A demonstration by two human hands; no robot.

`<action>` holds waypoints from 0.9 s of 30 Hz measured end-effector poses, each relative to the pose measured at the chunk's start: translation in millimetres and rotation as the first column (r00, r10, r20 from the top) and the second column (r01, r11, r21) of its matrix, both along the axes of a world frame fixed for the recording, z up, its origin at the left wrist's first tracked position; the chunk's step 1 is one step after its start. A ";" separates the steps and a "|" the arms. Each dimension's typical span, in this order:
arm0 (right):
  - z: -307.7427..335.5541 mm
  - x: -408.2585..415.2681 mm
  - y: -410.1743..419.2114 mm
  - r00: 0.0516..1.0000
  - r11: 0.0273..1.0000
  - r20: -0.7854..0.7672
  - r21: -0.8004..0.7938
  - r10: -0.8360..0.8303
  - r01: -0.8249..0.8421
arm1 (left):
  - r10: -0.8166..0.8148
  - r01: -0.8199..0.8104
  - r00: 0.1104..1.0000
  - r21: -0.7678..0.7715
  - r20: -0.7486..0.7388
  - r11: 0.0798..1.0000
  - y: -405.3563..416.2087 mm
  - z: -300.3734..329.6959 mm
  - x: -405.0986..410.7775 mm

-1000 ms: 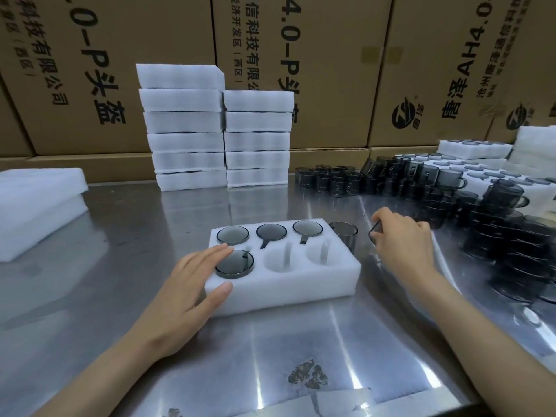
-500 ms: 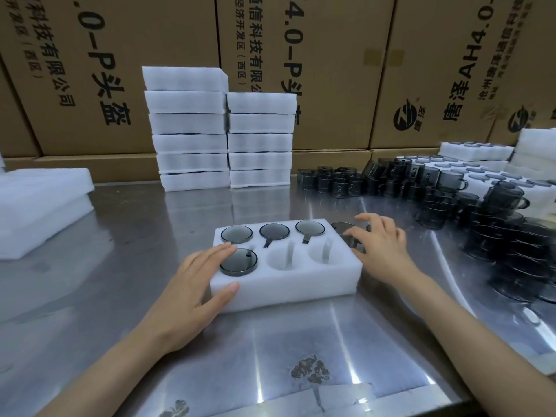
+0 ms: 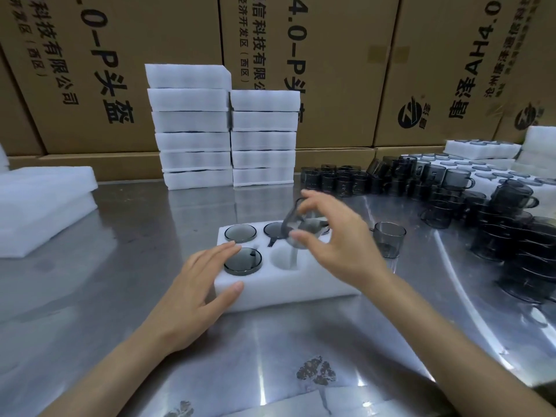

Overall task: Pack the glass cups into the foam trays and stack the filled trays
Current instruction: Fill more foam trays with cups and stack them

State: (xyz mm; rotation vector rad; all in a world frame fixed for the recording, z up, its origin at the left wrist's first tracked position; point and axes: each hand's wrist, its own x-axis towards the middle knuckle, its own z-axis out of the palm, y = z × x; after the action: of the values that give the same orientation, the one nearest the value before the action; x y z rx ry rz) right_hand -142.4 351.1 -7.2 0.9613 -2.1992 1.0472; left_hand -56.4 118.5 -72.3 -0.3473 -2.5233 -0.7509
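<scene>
Right hand (image 3: 337, 248) holds glass cup (image 3: 296, 225) above foam tray (image 3: 288, 293).

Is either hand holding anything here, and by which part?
The right hand pinches a glass cup by its body, tilted over the foam tray. The left hand holds nothing; it rests on the tray.

- Left hand (image 3: 192, 293): lower centre-left of the frame, palm down, fingers straight and spread, thumb pressed against the tray (image 3: 288, 296) front wall, fingertips resting on its top.
- Left forearm: bare, running in from the bottom-left corner.
- Right hand (image 3: 337, 245): centre of the frame, raised, thumb and curled fingers pinching a cup (image 3: 296, 227), tilted.
- Right forearm: bare, entering from the lower right.
</scene>
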 end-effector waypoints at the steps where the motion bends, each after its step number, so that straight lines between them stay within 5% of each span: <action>1: -4.2 3.3 -5.7 0.999 0.999 0.033 0.037 0.016 -0.017 | -0.001 0.001 1.000 0.000 -0.001 1.000 0.1 0.3 0.1; 6: -16.3 7.4 -12.8 0.998 0.979 0.067 0.199 0.019 -0.032 | -0.010 0.010 1.000 0.001 0.002 1.000 0.1 1.5 0.2; 19: -14.0 12.5 -13.2 0.998 0.947 0.053 0.321 -0.045 0.026 | 0.001 -0.001 1.000 0.007 0.026 1.000 0.1 1.5 2.0; 27: -16.1 10.3 2.7 0.998 0.965 0.053 0.261 -0.033 0.018 | -0.065 0.055 0.994 -0.117 -0.087 0.992 22.0 30.5 7.8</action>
State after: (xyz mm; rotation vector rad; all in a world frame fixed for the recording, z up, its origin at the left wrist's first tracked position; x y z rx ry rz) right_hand -132.1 353.8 -23.3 1.0221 -2.4339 0.7946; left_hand -48.7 140.5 -41.7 -0.4879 -2.4849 -0.5999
